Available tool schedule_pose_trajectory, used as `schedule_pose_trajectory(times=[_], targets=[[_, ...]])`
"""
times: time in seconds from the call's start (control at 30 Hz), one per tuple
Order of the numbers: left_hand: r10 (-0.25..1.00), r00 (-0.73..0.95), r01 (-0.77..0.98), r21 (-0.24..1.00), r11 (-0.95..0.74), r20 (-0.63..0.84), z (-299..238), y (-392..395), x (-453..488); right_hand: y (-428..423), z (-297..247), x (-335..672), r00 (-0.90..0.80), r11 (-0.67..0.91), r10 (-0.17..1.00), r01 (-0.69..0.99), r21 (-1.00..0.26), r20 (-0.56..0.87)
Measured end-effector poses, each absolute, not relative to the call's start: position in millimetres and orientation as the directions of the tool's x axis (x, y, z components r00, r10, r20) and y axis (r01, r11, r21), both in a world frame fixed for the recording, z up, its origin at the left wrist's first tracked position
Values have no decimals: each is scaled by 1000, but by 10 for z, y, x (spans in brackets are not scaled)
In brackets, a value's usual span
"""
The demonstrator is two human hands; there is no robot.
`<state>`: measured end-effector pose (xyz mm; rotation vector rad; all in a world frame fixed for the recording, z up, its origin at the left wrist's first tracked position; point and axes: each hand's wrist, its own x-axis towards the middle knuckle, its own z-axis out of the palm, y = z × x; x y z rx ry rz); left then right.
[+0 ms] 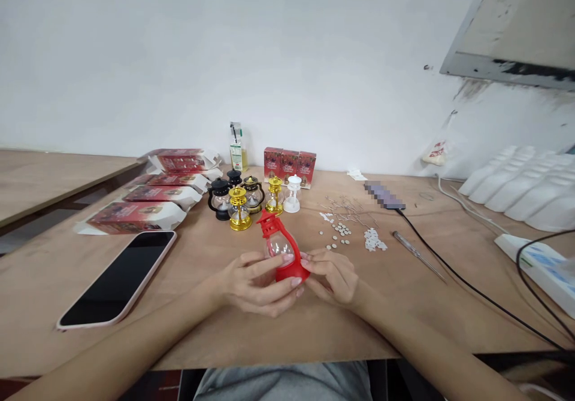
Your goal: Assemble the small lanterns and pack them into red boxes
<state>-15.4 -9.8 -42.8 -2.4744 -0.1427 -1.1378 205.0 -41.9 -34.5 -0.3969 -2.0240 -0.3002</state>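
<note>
A small red toy lantern [291, 270] with a clear globe is held above the table near its front edge, tilted with its top to the left. My left hand [258, 281] wraps round the globe and base from the left. On the other side, the fingers of my right hand [332, 273] pinch the lower end of the red side handle, close to the base. Behind the red one stand several other lanterns: gold [240, 209], black [220, 199] and white [293, 195]. What lies under my right fingertips is hidden.
Flattened red boxes [135, 215] and a phone [119, 278] lie left; red cartons [290, 164] stand behind. Right of centre are small round discs [342, 229], white star-like pieces [374, 239] and thin wires [348, 208]. A screwdriver [417, 254], black cable [471, 290] and power strip [539, 269] lie farther right.
</note>
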Motion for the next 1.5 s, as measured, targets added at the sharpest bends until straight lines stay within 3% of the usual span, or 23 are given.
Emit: schedule_pose_trajectory(times=[0.03, 0.07, 0.13, 0.2, 0.37, 0.57, 0.8, 1.07, 1.23, 1.33, 1.4, 1.5], targets=[[-256, 677, 209, -513, -832, 690, -343, -104, -144, -423, -355, 2057, -436, 916, 157, 399, 34, 886], [-362, 678, 176, -620, -765, 639, -269, -106, -137, -427, -367, 2066, -437, 916, 169, 400, 22, 883], [-462, 678, 123, -708, -696, 572, -174, -103, -132, -436, -394, 2080, -442, 910, 195, 414, 6, 875], [-470, 665, 97, -692, -715, 580, -152, -100, -137, -444, -416, 2090, -456, 896, 221, 443, 5, 862], [-378, 634, 50, -523, -851, 675, -221, -108, -156, -476, -399, 2113, -505, 882, 262, 471, 8, 823], [-292, 679, 59, -446, -893, 673, -284, -107, -169, -520, -300, 2125, -545, 845, 44, 468, 260, 837], [-434, 642, 134, -650, -748, 632, -278, -137, -137, -490, -381, 2115, -492, 831, -17, 477, 287, 870], [-448, 551, 182, -626, -758, 704, -287, -122, -57, -438, -351, 2079, -479, 792, -94, 495, 357, 873], [-262, 647, 329, -572, -752, 716, -169, -132, -112, -422, -245, 2063, -520, 874, -7, 412, 258, 854], [-163, 705, 337, -528, -779, 690, -123, -165, -129, -371, -238, 2136, -487, 909, 94, 397, 125, 868], [-96, 710, 356, -473, -806, 698, -126, -174, -124, -285, -270, 2234, -403, 865, 239, 502, -5, 883], [-29, 648, 401, -373, -837, 761, -174, -138, -113, -87, -350, 2432, -260, 643, 498, 751, -151, 827]])
